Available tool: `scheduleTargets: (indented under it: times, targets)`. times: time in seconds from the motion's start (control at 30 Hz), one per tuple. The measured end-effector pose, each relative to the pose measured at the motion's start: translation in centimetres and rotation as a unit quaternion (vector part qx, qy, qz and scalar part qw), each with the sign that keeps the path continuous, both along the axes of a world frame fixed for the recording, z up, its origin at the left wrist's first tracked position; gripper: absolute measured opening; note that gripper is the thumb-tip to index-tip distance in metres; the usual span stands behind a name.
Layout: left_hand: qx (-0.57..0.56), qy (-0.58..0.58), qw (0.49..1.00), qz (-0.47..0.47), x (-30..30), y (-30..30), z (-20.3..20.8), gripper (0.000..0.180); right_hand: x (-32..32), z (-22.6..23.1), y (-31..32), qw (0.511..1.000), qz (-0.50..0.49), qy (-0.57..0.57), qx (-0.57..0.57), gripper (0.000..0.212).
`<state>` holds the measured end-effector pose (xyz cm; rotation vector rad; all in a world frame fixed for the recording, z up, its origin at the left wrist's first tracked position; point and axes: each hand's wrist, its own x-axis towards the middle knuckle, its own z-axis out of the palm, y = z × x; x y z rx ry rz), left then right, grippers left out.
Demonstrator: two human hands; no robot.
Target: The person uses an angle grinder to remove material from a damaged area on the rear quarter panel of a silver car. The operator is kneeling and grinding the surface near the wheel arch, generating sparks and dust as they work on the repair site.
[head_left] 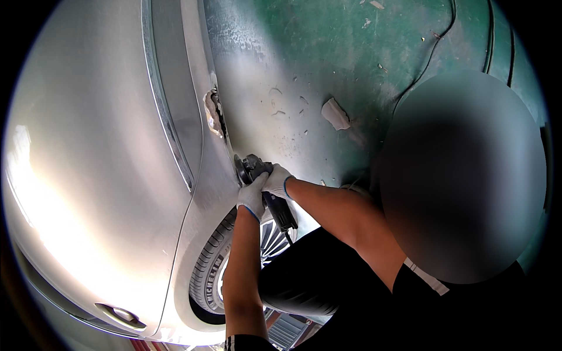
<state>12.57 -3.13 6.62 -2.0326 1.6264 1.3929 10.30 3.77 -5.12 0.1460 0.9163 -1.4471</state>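
Observation:
Both my hands wear white knit gloves with blue cuffs and grip a black angle grinder (280, 212). My left hand (252, 196) is closed round it near the head, and my right hand (277, 180) is closed just beside it, slightly farther off. The grinder's disc (239, 169) is at the lower sill (223, 169) of a silver car (93, 164), ahead of the wheel arch; whether it touches cannot be told. Farther along the sill is a torn, jagged patch (215, 114). A cord (289, 238) leaves the grinder's rear end.
A tyre (213, 266) and spoked wheel stand close by my left forearm. My dark-trousered leg (304, 272) is bent below the grinder. On the green floor (328, 47) lie a paper scrap (335, 113), debris and dark cables (432, 58). A round blur hides the right side.

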Motion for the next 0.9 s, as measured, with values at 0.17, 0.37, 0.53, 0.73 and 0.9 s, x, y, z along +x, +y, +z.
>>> scheduleTargets:
  times: [0.17,0.37,0.53,0.73,0.9]
  targets:
    - [-0.013,0.013,1.000,0.001,-0.5,0.6,0.2,0.034,-0.5,0.5,0.3,1.000,0.012,0.003,0.015,0.075]
    - [-0.012,0.031,0.999,-0.036,-1.1,-0.3,-0.4,0.035,-2.0,0.9,0.5,0.998,-0.027,0.034,0.035,0.070]
    - [-0.009,-0.027,0.999,-0.014,0.2,-1.2,-0.3,0.026,-2.3,1.5,1.0,0.999,0.042,0.030,0.005,0.068]
    - [-0.012,0.014,1.000,-0.018,0.1,0.2,-0.1,0.026,0.2,-0.7,-0.1,0.999,-0.006,0.023,-0.046,0.070]
    - [0.003,0.009,1.000,0.009,-0.4,-0.3,0.0,0.027,-0.7,0.3,0.0,0.999,-0.018,0.031,0.004,0.049]
